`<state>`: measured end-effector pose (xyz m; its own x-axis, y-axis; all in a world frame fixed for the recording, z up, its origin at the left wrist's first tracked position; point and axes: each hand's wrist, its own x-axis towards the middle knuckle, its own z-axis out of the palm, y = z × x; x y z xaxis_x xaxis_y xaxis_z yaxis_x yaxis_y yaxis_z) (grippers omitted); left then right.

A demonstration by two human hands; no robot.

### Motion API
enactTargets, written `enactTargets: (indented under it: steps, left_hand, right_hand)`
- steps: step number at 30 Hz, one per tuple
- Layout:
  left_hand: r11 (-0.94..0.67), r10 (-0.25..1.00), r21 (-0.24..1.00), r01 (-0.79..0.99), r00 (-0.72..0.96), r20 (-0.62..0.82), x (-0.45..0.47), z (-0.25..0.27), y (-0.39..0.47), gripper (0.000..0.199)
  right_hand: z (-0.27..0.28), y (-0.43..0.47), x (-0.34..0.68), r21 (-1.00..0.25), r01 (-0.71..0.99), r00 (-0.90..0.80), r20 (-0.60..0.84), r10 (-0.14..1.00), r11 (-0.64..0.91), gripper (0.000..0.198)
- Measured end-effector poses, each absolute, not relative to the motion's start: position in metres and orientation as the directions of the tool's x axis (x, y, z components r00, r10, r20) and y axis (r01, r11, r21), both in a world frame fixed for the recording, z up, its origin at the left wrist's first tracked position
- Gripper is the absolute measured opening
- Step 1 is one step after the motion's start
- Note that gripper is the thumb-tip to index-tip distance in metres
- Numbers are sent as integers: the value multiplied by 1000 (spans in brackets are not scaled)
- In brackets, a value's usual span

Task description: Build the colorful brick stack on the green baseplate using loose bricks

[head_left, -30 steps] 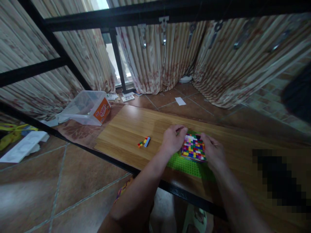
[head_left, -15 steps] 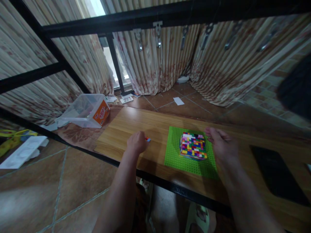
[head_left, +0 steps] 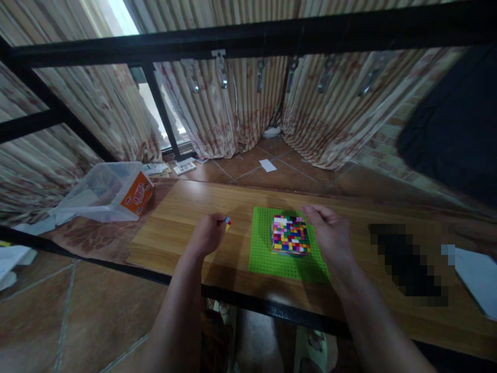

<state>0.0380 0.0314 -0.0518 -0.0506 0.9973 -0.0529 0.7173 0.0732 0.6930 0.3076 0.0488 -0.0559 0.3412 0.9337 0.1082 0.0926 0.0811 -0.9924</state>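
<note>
My left hand (head_left: 206, 234) is closed above the wooden table, left of the green baseplate (head_left: 259, 254), with a few small toy bricks (head_left: 228, 223) in blue, red and yellow poking out from its fingers. On the baseplate stands a block of many coloured bricks (head_left: 291, 235), its top a patchwork with white and dark patches at the back. My right hand (head_left: 330, 228) hovers over the plate's right edge, beside the block. Its fingers are pinched together, and whatever they hold is hidden.
A clear plastic bin (head_left: 104, 191) with an orange label sits beyond the table's left end. A dark pixelated shape (head_left: 407, 264) and a white sheet (head_left: 476, 280) lie on the table (head_left: 186, 207) at right. Dark clothing (head_left: 454, 124) shows at upper right. A black bar (head_left: 248, 44) with hooks crosses above.
The view has swung right, so everything sits further left. My left hand has turned, showing more of its bricks. My right hand stays beside the block, fingers pinched.
</note>
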Motion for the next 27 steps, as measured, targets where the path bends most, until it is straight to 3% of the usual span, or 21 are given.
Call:
enactTargets:
  steps: [5,10,14,24,27]
  left_hand:
    - [29,994,980,198,95,-49,62,-43,29,18]
    - [105,980,975,-194,187,-68,92,-36,22,21]
    - [104,978,959,-264,202,-51,108,-36,19,24]
    - [99,982,935,-342,184,-37,124,-34,11,28]
    - [142,980,902,-408,189,-69,124,-33,9,29]
  right_hand:
    - [-40,35,289,-977,153,216,176,960,145,24]
    - [-32,22,273,-958,179,42,236,971,226,25]
    - [-32,14,260,-960,156,-17,233,972,232,26]
    - [-35,6,246,-920,264,97,324,941,289,19]
    - [-36,6,242,-937,216,149,309,939,274,20]
